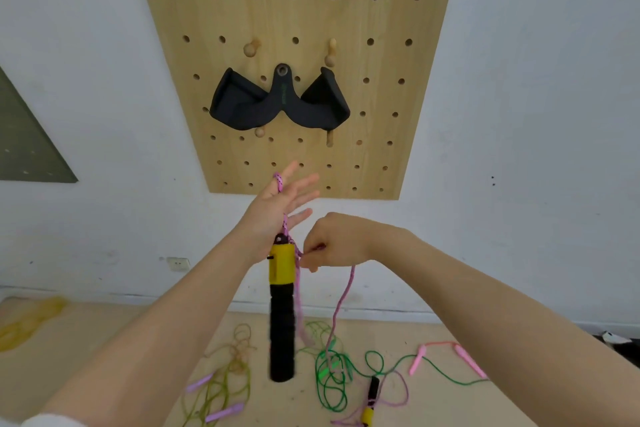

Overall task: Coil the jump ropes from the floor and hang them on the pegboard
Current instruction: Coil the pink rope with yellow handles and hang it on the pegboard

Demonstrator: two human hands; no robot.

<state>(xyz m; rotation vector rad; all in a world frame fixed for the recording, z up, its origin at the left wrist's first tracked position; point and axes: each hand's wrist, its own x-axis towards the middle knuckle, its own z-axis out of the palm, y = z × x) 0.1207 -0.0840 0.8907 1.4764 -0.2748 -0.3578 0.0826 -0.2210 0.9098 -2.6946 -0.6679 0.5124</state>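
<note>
A single head-worn camera is looking forward and slightly down, close to the wall-mounted pegboard point(298, 55), taking in the floor point(433, 402) below it.

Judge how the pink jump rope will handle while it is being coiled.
The pink rope sags limply below the right hand, so it is probably floppy. The yellow and black handle hangs straight down from the left hand, likely weighty enough to swing.

Home gym — pegboard point(298, 10), jump ropes point(332, 367)
</note>
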